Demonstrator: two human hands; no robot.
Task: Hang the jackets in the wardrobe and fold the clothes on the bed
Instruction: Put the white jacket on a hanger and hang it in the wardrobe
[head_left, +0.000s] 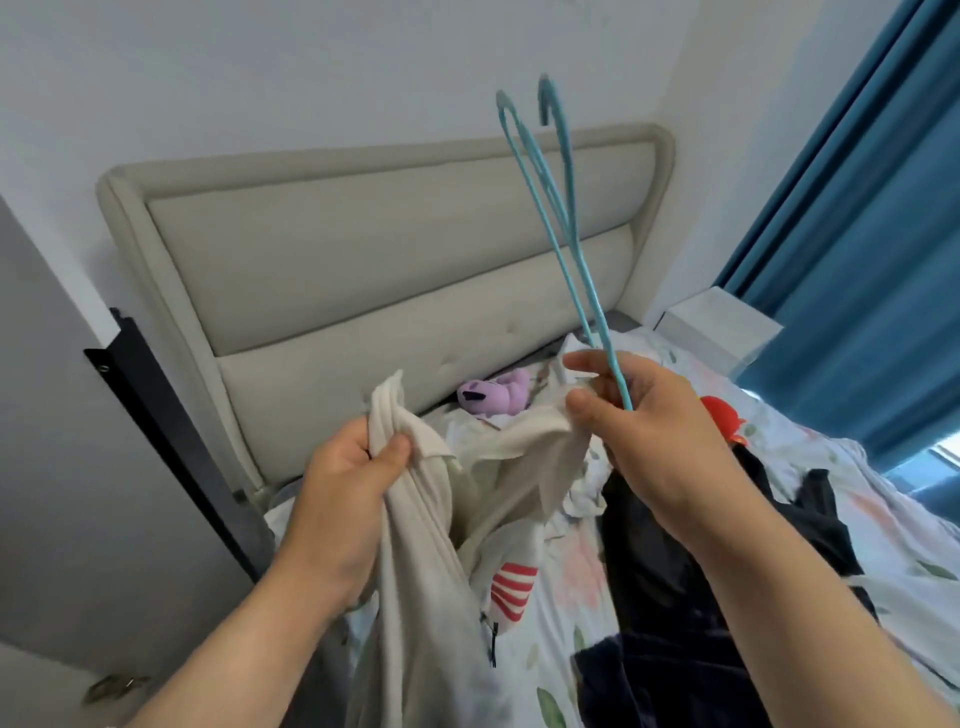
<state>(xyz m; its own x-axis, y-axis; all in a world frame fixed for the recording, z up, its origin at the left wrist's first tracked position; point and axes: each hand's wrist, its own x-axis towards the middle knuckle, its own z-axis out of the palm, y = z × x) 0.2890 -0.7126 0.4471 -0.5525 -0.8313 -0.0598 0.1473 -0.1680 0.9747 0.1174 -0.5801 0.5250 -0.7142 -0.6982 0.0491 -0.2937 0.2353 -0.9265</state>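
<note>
Left hand (348, 488): closed tight on a bunched edge of the cream jacket (415, 545), thumb over the cloth, holding it up in front of the headboard (389, 270).

Right hand (660, 431): curled round the lower end of the blue hanger (566, 218). Its thumb and forefinger also appear to pinch the jacket's other top edge. The hanger stands up across the headboard, hook uppermost and slightly blurred.

Jacket: off the bed (571, 571) and slung between the two hands below the headboard, opening slack, body hanging down. Red stripes show on a panel lower down.

Other items: dark clothes (654, 571) lie in a heap on the bed, farther from the headboard than the jacket. A purple toy (493, 397) lies at the headboard's foot. No wardrobe is in view.

Assessment: the step in hand looks to be fitting the hanger into the jacket; hanging and folding have yet to be done.

Recommended method:
- Spread the collar opening with the left hand.
- Turn the hanger down and feed one arm into the near shoulder, then draw the far shoulder over the other arm.
- Keep the hook clear of the cloth.
- Keep the jacket lifted so it does not drag over the dark clothes.
- The right hand is doing two jobs; letting go of the cloth first would give better control of the hanger.
</note>
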